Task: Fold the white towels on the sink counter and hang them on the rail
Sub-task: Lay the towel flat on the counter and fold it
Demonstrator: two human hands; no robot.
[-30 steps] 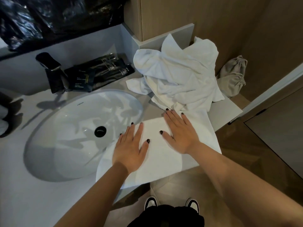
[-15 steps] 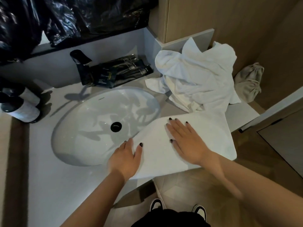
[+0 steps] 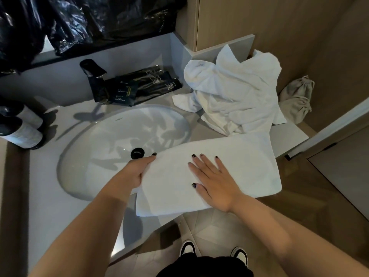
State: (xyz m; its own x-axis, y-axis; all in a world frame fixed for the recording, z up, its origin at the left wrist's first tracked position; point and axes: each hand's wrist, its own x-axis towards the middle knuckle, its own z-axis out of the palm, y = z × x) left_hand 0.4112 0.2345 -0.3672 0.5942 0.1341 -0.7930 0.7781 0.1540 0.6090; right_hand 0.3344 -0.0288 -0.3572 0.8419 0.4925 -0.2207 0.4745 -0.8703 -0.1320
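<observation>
While our right hand (image 3: 214, 184) presses flat on the folded towel (image 3: 229, 168) at the surface's front edge, our left hand (image 3: 135, 172) grips its end — fingers curled under — ready, we judge, to fold across.

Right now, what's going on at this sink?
A person is folding a white towel on the sink counter, partly over the basin. Their right hand lies flat on the towel, pressing it down, while the left hand grips its left edge, thumb on top. A crumpled pile of white towels waits behind, unfolded. No rail is in view, so nothing is hung yet.
</observation>
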